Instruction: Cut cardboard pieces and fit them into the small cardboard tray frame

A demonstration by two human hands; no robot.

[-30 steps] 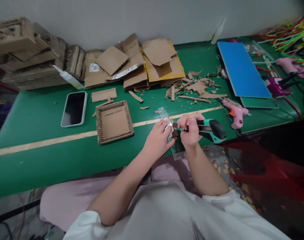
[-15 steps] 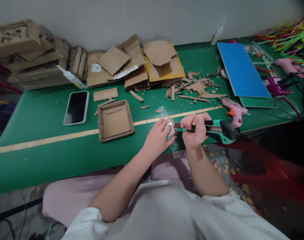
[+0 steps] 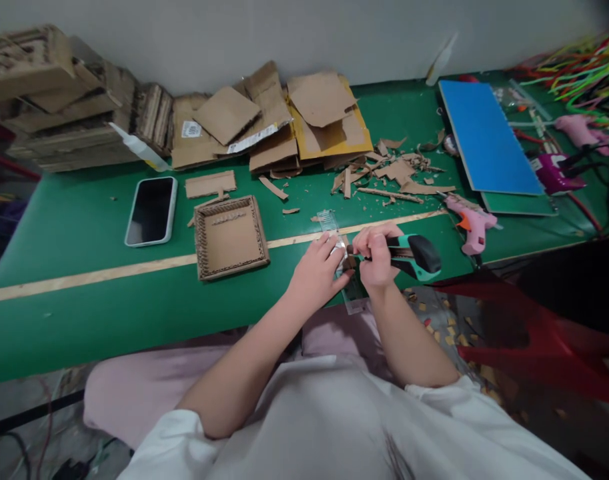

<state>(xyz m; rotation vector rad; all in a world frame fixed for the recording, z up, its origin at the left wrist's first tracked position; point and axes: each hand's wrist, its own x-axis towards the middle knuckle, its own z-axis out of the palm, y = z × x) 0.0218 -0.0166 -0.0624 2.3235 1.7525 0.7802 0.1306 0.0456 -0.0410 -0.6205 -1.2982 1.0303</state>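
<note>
My right hand (image 3: 378, 255) is closed around a black and teal utility knife (image 3: 418, 257), its tip pointing left at a small brown piece (image 3: 350, 261). Pressed down on a clear ruler (image 3: 354, 299) and that small piece, my left hand (image 3: 320, 268) has its fingers spread. A square, shallow cardboard tray (image 3: 233, 243) lies to the left of my hands, with a short corrugated strip (image 3: 228, 218) inside it. My fingers partly hide the ruler's middle and the small piece.
A phone (image 3: 151, 211) lies left of the tray. Cardboard sheets (image 3: 228, 115) and scraps (image 3: 399, 172) spread along the back. A pink glue gun (image 3: 471, 223) and a blue board (image 3: 490, 137) lie at the right; stacked cardboard (image 3: 79, 120) stands back left.
My right hand and the knife have moved left, closer to my left hand. My left hand stays on the ruler. The whole view has shifted slightly.
</note>
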